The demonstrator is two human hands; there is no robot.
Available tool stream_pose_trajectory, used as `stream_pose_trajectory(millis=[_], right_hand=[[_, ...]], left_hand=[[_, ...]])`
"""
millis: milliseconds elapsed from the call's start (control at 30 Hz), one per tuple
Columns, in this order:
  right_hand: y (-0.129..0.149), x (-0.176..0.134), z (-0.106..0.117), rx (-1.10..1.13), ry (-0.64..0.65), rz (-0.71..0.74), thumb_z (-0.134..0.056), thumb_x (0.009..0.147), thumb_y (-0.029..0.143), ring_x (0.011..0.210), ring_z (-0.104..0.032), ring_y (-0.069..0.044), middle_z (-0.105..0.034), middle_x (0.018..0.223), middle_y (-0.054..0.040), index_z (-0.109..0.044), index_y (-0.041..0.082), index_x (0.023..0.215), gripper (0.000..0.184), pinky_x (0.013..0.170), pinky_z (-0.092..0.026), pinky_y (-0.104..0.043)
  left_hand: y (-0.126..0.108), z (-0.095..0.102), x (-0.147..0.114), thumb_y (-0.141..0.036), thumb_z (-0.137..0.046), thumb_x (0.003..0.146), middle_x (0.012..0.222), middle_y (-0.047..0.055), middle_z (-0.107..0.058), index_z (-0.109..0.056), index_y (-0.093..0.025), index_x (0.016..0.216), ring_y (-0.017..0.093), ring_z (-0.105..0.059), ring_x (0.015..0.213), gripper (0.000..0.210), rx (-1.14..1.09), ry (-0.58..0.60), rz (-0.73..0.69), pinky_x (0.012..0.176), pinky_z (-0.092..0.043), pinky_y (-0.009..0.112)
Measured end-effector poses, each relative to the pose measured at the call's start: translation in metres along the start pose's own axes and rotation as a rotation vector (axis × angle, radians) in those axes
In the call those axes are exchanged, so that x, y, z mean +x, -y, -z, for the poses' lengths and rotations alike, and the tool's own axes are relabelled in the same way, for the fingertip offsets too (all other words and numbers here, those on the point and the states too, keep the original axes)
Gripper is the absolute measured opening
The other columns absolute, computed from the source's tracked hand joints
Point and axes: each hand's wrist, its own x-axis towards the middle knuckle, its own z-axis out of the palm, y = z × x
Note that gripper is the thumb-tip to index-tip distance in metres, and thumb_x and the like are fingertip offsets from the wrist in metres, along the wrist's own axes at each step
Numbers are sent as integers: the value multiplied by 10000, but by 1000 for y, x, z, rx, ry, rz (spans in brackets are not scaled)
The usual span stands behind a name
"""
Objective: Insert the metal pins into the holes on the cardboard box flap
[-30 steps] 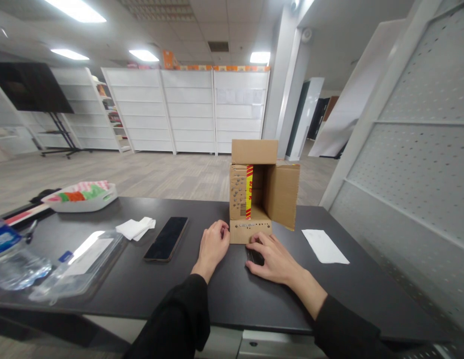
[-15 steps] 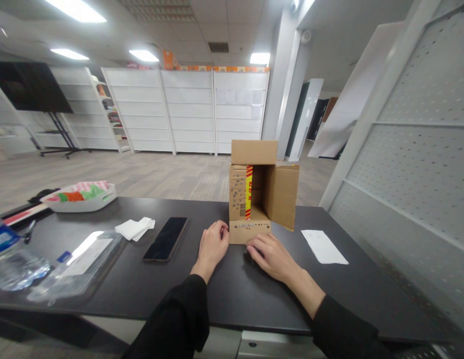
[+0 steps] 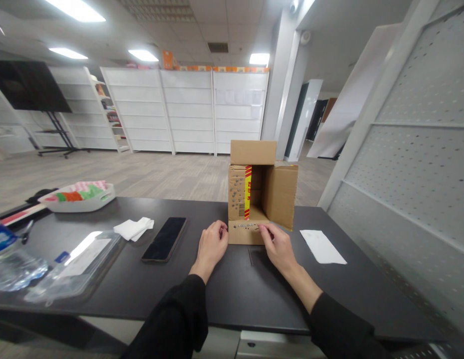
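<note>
At far left a clear plastic bottle (image 3: 17, 264) with a blue label lies at the near part of the dark desk (image 3: 226, 299), a pen (image 3: 27, 233) just beyond it. Behind, on the floor, stands a black screen (image 3: 30, 86) on a wheeled stand. A white tray (image 3: 84, 204) of coloured cloth (image 3: 80, 193) sits at the desk's far edge; in front of it lies a clear plastic case (image 3: 75, 286). Then come folded white tissues (image 3: 133, 229) and, near them, a dark phone (image 3: 164, 239) lying flat. The left hand (image 3: 210, 248) rests on the desk with fingers curled, beside the left edge of the cardboard box (image 3: 259, 192); whether its grip closes on anything cannot be told. The box stands open towards the person, its lower flap (image 3: 244, 237) hanging down at the front, with a row of small metal studs (image 3: 245, 226) and dark holes across it. Just in front of the flap a thin dark rod (image 3: 250, 257) lies on the desk. The right hand (image 3: 279, 247) has its grip pinched, thumb against forefinger, on a tiny thin piece (image 3: 256, 229) at the flap's right part. Further right, a white paper (image 3: 323, 247) lies flat, and a perforated panel (image 3: 422, 174) rises beyond the desk's edge
</note>
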Motion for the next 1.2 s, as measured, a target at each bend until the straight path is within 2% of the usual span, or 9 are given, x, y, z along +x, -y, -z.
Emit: stream_pose_trajectory(millis=[200, 533, 1200], right_hand=[[-7, 4, -2, -20, -79, -47, -445, 996, 377, 863, -689, -224, -740, 943, -84, -694, 198, 985, 307, 805, -540, -354], [-12, 5, -7, -33, -52, -44, -433, 1000, 391, 896, -689, -235, -740, 973, -90, -691, 201, 1004, 321, 838, -540, -378], [-15, 16, -14, -103, -1, 15, -463, 993, 329, 880, -668, -229, -713, 949, -81, -662, 192, 989, 241, 786, -501, -344]], left_hand=[[0, 0, 0, -157, -477, 849, 806, 19, -665, -613, -199, 855, 129, -569, 665, 142, 8, -2, 0, 649, -388, 247], [-1, 1, 0, -152, -473, 852, 785, 17, -655, -615, -195, 855, 131, -571, 667, 148, 4, 6, -2, 648, -391, 249], [1, -1, 0, -157, -471, 852, 816, 19, -666, -605, -199, 856, 131, -574, 679, 141, 5, 6, -6, 643, -379, 248]])
